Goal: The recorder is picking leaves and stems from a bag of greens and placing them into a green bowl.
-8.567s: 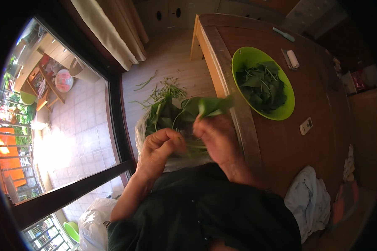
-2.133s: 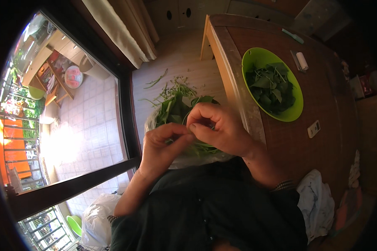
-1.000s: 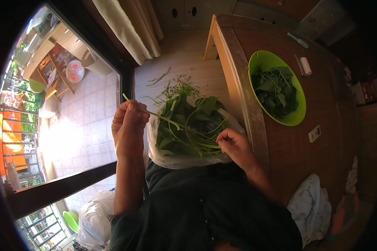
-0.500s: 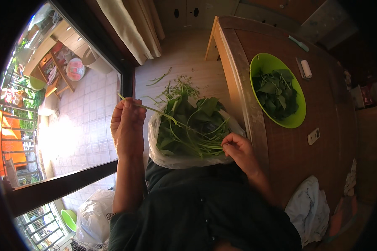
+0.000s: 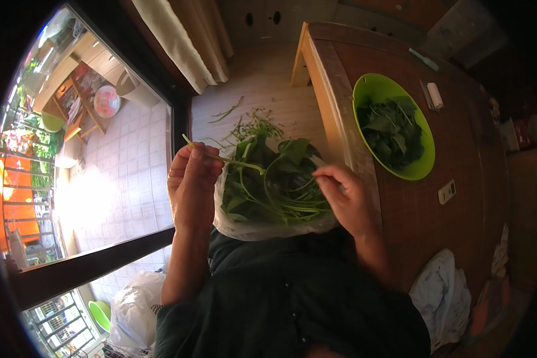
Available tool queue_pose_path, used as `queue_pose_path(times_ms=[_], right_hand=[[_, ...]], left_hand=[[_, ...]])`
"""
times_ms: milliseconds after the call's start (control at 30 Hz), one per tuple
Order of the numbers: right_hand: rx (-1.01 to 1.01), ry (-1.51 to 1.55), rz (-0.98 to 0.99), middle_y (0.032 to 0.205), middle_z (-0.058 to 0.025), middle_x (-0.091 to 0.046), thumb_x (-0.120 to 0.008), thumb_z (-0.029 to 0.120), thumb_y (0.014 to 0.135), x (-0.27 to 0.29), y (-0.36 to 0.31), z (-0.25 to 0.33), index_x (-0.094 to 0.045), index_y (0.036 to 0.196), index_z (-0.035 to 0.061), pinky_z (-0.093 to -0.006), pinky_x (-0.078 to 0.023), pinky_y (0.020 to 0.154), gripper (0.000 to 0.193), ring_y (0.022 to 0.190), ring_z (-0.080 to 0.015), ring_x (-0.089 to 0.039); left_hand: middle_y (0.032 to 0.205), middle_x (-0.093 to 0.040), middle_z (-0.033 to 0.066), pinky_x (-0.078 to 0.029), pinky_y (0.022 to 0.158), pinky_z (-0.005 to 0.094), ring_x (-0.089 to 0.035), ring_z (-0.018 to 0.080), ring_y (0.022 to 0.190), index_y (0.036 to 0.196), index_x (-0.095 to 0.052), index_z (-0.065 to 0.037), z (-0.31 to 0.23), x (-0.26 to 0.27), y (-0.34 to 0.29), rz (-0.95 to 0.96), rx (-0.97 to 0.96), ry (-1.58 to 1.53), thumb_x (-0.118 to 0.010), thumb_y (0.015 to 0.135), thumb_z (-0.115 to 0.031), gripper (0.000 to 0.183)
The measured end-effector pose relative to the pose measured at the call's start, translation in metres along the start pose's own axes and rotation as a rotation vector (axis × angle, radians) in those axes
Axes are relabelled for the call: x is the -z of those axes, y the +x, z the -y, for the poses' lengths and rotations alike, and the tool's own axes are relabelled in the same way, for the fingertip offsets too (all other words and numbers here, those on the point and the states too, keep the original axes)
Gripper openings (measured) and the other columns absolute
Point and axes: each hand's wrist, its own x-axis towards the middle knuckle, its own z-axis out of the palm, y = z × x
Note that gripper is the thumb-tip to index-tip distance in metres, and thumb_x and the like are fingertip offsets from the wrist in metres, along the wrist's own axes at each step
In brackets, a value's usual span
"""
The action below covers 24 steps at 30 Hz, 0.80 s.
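My left hand [image 5: 191,179] is closed in a pinch on a pale green stem [image 5: 242,163], which slants rightward over the bag. Below it, an open clear plastic bag [image 5: 262,230] rests by my lap, filled with leafy greens [image 5: 238,194] and long thin stems. My right hand [image 5: 347,197] hovers over the bag's right side, thumb and fingers drawn together. Whatever its fingertips hold, if anything, is too small to make out.
A wooden table [image 5: 400,221] stands at my right. On it are a lime-green basin [image 5: 429,152] of leaves, a white roll-shaped item [image 5: 435,95], a small white device [image 5: 447,191] and a crumpled cloth [image 5: 441,298]. Plant scraps [image 5: 259,124] lie on the floor ahead. A glass door [image 5: 182,128] is at left.
My left hand has shifted slightly right with the stem. My right hand has risen from the stem ends at the bag's right edge to a spot farther up.
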Motion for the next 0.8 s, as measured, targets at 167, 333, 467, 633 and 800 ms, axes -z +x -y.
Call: queue_pose_path(times_ms=[167, 333, 467, 633, 800], right_hand=[[0.421, -0.085, 0.049, 0.108, -0.0087, -0.061, -0.059, 0.006, 0.094, -0.04, 0.023, 0.028, -0.065, 0.11, 0.0005, -0.0285, -0.046, 0.085, 0.018, 0.098, -0.0171, -0.059], [0.212, 0.075, 0.208, 0.097, -0.0071, -0.062, -0.059, 0.005, 0.092, -0.046, 0.023, 0.021, -0.063, 0.1, 0.0, -0.0325, -0.046, 0.085, 0.01, 0.091, -0.0189, -0.059], [0.126, 0.087, 0.199, 0.091, -0.0073, -0.063, -0.058, 0.002, 0.09, -0.046, 0.022, 0.023, -0.062, 0.093, 0.0001, -0.0344, -0.046, 0.082, 0.005, 0.089, -0.0212, -0.06], [0.409, -0.158, 0.028, 0.082, -0.0094, -0.061, -0.06, -0.002, 0.081, -0.044, 0.024, 0.026, -0.061, 0.087, 0.0014, -0.0358, -0.045, 0.074, 0.006, 0.079, -0.0264, -0.058], [0.485, -0.17, -0.051, 0.077, -0.0079, -0.058, -0.063, 0.003, 0.078, -0.048, 0.023, 0.031, -0.058, 0.082, 0.0055, -0.0388, -0.044, 0.073, 0.007, 0.075, -0.0286, -0.059]], left_hand=[[0.096, -0.067, 0.009, -0.053, 0.079, 0.0258, -0.062, 0.0125, 0.078, 0.105, -0.061, -0.004, 0.003, -0.009, -0.01, 0.044, 0.049, -0.008, -0.06, 0.097, -0.016, 0.014], [0.098, -0.067, 0.0091, -0.053, 0.079, 0.027, -0.063, 0.0122, 0.079, 0.108, -0.06, -0.005, 0.001, -0.008, -0.014, 0.064, 0.055, 0.005, -0.061, 0.097, -0.017, 0.016], [0.101, -0.067, 0.0088, -0.05, 0.084, 0.0279, -0.062, 0.0132, 0.085, 0.116, -0.059, -0.003, -0.001, -0.012, -0.016, 0.012, 0.019, 0.094, -0.064, 0.095, -0.015, 0.024], [0.112, -0.067, 0.0056, -0.041, 0.101, 0.0408, -0.057, 0.0269, 0.115, 0.113, -0.065, -0.007, -0.015, -0.023, -0.017, 0.147, -0.914, 1.126, -0.072, 0.076, -0.006, 0.037], [0.095, -0.071, -0.0007, -0.041, 0.098, 0.045, -0.063, 0.0247, 0.101, 0.089, -0.074, -0.013, -0.004, -0.023, -0.017, 0.485, -0.921, 1.44, -0.076, 0.067, -0.009, 0.023]])
